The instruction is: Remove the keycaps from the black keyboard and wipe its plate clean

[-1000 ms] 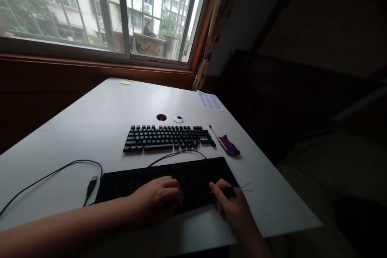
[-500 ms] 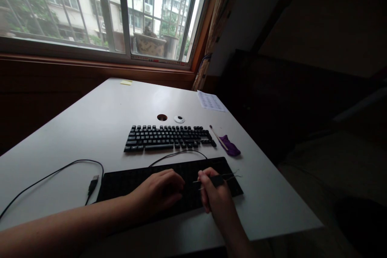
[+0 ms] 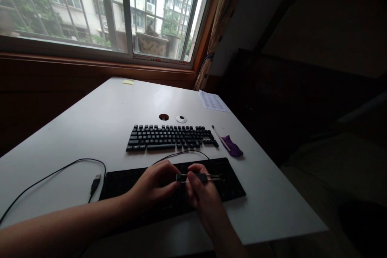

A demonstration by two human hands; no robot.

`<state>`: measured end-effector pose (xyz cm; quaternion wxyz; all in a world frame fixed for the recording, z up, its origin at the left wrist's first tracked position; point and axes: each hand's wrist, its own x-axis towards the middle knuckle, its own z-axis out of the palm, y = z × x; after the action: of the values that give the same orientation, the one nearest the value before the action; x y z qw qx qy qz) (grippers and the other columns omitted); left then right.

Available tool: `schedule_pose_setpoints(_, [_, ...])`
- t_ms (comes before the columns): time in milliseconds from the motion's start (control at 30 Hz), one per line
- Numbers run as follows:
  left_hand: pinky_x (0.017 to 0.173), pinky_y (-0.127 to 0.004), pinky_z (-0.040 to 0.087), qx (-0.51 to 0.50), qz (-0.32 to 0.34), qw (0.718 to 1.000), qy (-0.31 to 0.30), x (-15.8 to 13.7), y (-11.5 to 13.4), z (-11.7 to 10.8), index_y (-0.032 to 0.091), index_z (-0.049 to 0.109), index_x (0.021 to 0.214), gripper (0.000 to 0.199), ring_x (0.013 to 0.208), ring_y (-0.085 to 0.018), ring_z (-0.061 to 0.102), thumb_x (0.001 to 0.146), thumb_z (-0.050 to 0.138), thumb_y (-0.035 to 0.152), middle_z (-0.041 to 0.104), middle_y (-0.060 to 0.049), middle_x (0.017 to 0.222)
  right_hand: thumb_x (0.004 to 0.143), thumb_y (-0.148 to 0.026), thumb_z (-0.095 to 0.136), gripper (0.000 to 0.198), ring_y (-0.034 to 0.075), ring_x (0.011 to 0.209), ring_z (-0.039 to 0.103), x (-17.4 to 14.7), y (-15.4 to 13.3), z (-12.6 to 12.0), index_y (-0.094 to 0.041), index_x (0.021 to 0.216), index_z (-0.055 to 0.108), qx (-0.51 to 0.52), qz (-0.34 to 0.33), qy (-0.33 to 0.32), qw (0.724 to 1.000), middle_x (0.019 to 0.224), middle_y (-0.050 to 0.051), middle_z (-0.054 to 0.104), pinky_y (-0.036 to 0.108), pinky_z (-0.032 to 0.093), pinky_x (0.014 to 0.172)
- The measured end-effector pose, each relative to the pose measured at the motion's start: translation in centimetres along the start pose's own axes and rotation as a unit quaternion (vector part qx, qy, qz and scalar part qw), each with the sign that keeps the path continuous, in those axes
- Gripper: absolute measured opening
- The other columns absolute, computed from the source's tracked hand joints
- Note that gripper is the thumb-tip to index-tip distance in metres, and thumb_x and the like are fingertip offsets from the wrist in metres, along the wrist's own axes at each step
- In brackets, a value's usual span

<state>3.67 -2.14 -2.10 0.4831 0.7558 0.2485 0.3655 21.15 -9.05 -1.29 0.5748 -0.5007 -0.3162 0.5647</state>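
Note:
My left hand (image 3: 155, 180) pinches a small dark keycap (image 3: 179, 177) between thumb and fingers. Closed around a wire keycap puller (image 3: 202, 177) with a dark handle is my right hand (image 3: 205, 195). The puller's thin wires point left and reach the keycap, and its other wire ends stick out to the right. Both hands are just above the black keyboard (image 3: 236, 185), whose middle they partly cover. Behind it, loose black keycaps (image 3: 160, 146) lie on the white table (image 3: 75, 129), set out in keyboard rows.
Right of the keycaps lie a toothbrush-like stick (image 3: 220, 137) and a purple cloth (image 3: 232, 147). A cable with a USB plug (image 3: 95, 184) curves at the left. Farther back are a round table hole (image 3: 163, 117), a white round cover (image 3: 181, 119), printed paper (image 3: 213, 101) and a yellow note (image 3: 128, 82).
My right hand has moved left with the keycap puller, bringing its wires to the left hand's fingers. A keycap now shows between them. The view has shifted slightly.

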Motion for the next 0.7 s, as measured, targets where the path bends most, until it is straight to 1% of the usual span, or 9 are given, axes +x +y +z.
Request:
schedule_pose_setpoints(67, [0.074,-0.029,0.054,-0.035,-0.014,0.999,0.011,0.0,-0.1,0.1,0.016,0.066,0.101,0.016,0.082,-0.018,0.064,0.090,0.068,0.028,0.066,-0.006,0.092,0.082,-0.055,0.076,0.049,0.004,0.043,0.034,0.3,-0.2,-0.8,-0.027,0.111,0.049,0.032,-0.030,0.055,0.998,0.068,-0.010,0.050,0.015,0.025,0.041])
schedule_pose_setpoints(133, [0.075,-0.030,0.055,-0.075,-0.030,0.996,0.022,0.0,-0.3,0.1,0.016,0.065,0.101,0.016,0.083,-0.018,0.064,0.090,0.069,0.027,0.066,-0.006,0.092,0.084,-0.055,0.074,0.047,0.006,0.050,0.043,0.6,-0.6,-1.9,-0.028,0.115,0.050,0.023,-0.091,0.115,0.989,0.083,-0.006,0.056,0.017,0.033,0.043])
schedule_pose_setpoints(233, [0.076,-0.030,0.055,-0.105,-0.049,0.993,0.027,0.0,-0.3,0.2,0.015,0.064,0.098,0.016,0.083,-0.018,0.064,0.089,0.070,0.027,0.066,-0.005,0.090,0.087,-0.051,0.072,0.040,0.013,0.073,0.059,0.8,-1.4,-3.4,-0.025,0.114,0.058,-0.124,-0.198,0.155,0.960,0.100,0.002,0.062,0.024,0.050,0.060])
schedule_pose_setpoints(300, [0.077,-0.030,0.055,-0.093,-0.052,0.994,0.024,0.0,-0.3,0.1,0.016,0.064,0.098,0.016,0.084,-0.018,0.064,0.089,0.070,0.027,0.066,-0.005,0.091,0.090,-0.046,0.069,0.030,0.019,0.087,0.064,0.7,-1.9,-3.8,-0.024,0.111,0.065,-0.269,-0.268,0.132,0.915,0.104,0.006,0.066,0.033,0.055,0.076])
schedule_pose_setpoints(367, [0.076,-0.030,0.055,-0.066,-0.048,0.997,0.018,-0.1,-0.3,0.1,0.016,0.064,0.100,0.016,0.085,-0.019,0.064,0.089,0.069,0.027,0.066,-0.005,0.093,0.093,-0.039,0.068,0.021,0.024,0.100,0.065,0.5,-2.3,-3.8,-0.025,0.108,0.070,-0.384,-0.336,0.068,0.857,0.109,0.007,0.069,0.041,0.054,0.091])
schedule_pose_setpoints(433, [0.076,-0.030,0.055,-0.042,-0.037,0.998,0.012,-0.1,-0.3,0.0,0.016,0.065,0.101,0.016,0.085,-0.019,0.064,0.089,0.068,0.026,0.066,-0.006,0.093,0.093,-0.032,0.069,0.018,0.025,0.106,0.065,0.4,-2.4,-3.3,-0.027,0.109,0.071,-0.446,-0.383,-0.010,0.809,0.111,0.007,0.071,0.043,0.053,0.096])
schedule_pose_setpoints(467, [0.076,-0.030,0.055,-0.036,-0.031,0.999,0.011,-0.1,-0.4,0.0,0.016,0.065,0.100,0.016,0.085,-0.019,0.065,0.088,0.068,0.026,0.065,-0.006,0.093,0.093,-0.030,0.070,0.018,0.025,0.105,0.066,0.4,-2.3,-3.0,-0.027,0.110,0.072,-0.461,-0.392,-0.043,0.795,0.109,0.007,0.072,0.043,0.054,0.094])
schedule_pose_setpoints(567, [0.076,-0.030,0.055,-0.031,-0.020,0.999,0.008,-0.1,-0.5,0.0,0.016,0.064,0.098,0.014,0.084,-0.019,0.064,0.089,0.067,0.025,0.065,-0.005,0.092,0.095,-0.026,0.067,0.016,0.023,0.098,0.068,0.6,-1.6,-2.4,-0.027,0.111,0.070,-0.469,-0.391,-0.093,0.786,0.104,0.006,0.072,0.038,0.057,0.087])
schedule_pose_setpoints(700, [0.075,-0.030,0.054,-0.027,-0.027,0.999,0.008,-0.1,-0.5,0.1,0.016,0.063,0.098,0.014,0.083,-0.019,0.064,0.089,0.066,0.025,0.065,-0.005,0.090,0.096,-0.022,0.064,0.014,0.021,0.097,0.067,0.6,-0.8,-2.3,-0.025,0.110,0.068,-0.453,-0.382,-0.090,0.800,0.102,0.005,0.070,0.034,0.056,0.086])
